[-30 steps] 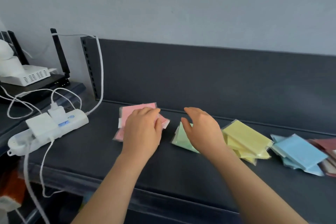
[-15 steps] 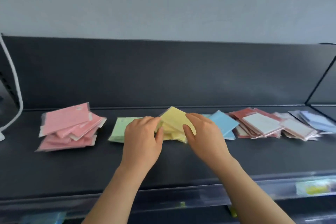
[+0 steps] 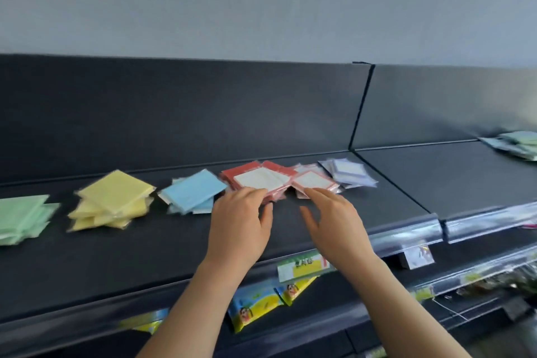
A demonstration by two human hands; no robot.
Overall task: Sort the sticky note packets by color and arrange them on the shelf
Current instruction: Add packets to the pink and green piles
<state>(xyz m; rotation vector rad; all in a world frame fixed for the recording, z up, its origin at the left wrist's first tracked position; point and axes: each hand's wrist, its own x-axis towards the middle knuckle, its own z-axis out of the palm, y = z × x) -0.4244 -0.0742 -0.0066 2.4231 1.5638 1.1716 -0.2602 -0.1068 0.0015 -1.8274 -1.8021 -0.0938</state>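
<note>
Both hands have moved on. A moment ago they were squaring up the yellow pile point(image 3: 114, 197); now they sit at the red pile point(image 3: 258, 179), further along the shelf point(image 3: 145, 256).

The left hand point(image 3: 241, 224) rests loose fingertips on that pile's near edge, thumb held apart, pinching nothing. The right hand point(image 3: 334, 221) reaches in just right of the red pile, fingers straight and spread, tips at the pink-bordered packets point(image 3: 312, 180).

So the colours look sorted already, and this reads as tidying each stack in turn. Blue point(image 3: 193, 193) lies just left of the red pile and lavender point(image 3: 347, 173) beyond the pink-bordered ones.

The green pile point(image 3: 20, 216), far left of the red, is cut off by the frame. So is a greenish stack point(image 3: 520, 144) far to the right. The left fingertips hide the red pile's front corner, and everything is slightly blurred.
</note>
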